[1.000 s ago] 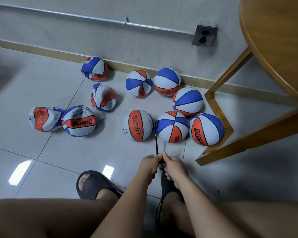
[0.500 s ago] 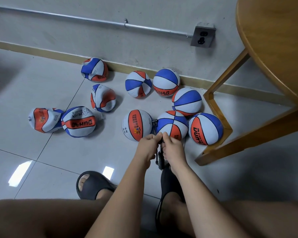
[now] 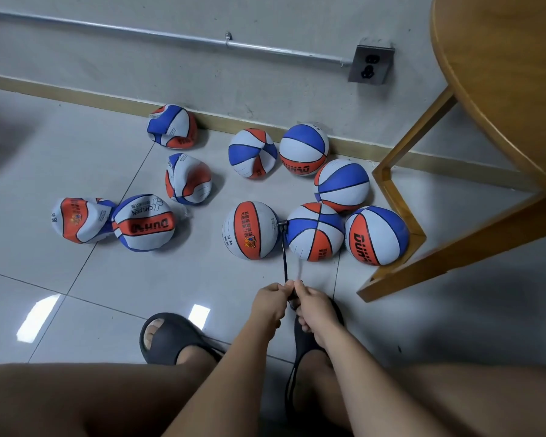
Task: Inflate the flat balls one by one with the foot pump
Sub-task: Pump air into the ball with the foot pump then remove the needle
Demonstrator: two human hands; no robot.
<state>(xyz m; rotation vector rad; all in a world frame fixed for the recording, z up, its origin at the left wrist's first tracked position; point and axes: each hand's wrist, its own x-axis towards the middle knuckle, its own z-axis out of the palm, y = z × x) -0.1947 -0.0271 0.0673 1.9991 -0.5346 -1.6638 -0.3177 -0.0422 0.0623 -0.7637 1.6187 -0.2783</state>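
Left hand (image 3: 270,302), right hand (image 3: 316,307) sat together, each pinching lower end of hose (image 3: 285,257). Hose ran to ball (image 3: 249,230) on floor (image 3: 108,279), nozzle (image 3: 282,223) at valve. Ball likely light, rubbery, rolls easily: steady by sides. Hose limp: grip near nozzle.

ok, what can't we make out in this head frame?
- Pump: head view, mostly covered by the left hand and right hand gripping it.
- Hose tip at the connected ball: head view, too small to see a needle.
- Table: head view, cut off by top and right edges.
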